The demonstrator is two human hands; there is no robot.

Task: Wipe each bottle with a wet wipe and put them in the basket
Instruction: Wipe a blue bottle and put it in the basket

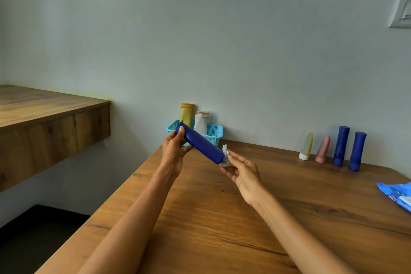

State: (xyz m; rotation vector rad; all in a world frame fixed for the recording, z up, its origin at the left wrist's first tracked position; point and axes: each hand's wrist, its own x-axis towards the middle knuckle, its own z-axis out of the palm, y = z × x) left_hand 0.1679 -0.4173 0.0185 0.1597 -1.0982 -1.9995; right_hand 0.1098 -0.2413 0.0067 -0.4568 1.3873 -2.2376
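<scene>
Our left hand (174, 150) grips the long dark blue plastic bottle (201, 144) in front of the small light blue plastic basket (214, 131). Our right hand (243, 174) pinches a crumpled white wet wipe (225, 155) against the bottle's low end.

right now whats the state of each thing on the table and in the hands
blue bottle: held tilted in the left hand, off the table
wipe: pinched in the right hand, against the bottle's end
basket: holds two upright bottles
four bottles: standing by the wall
wipe pack: lying flat
</scene>
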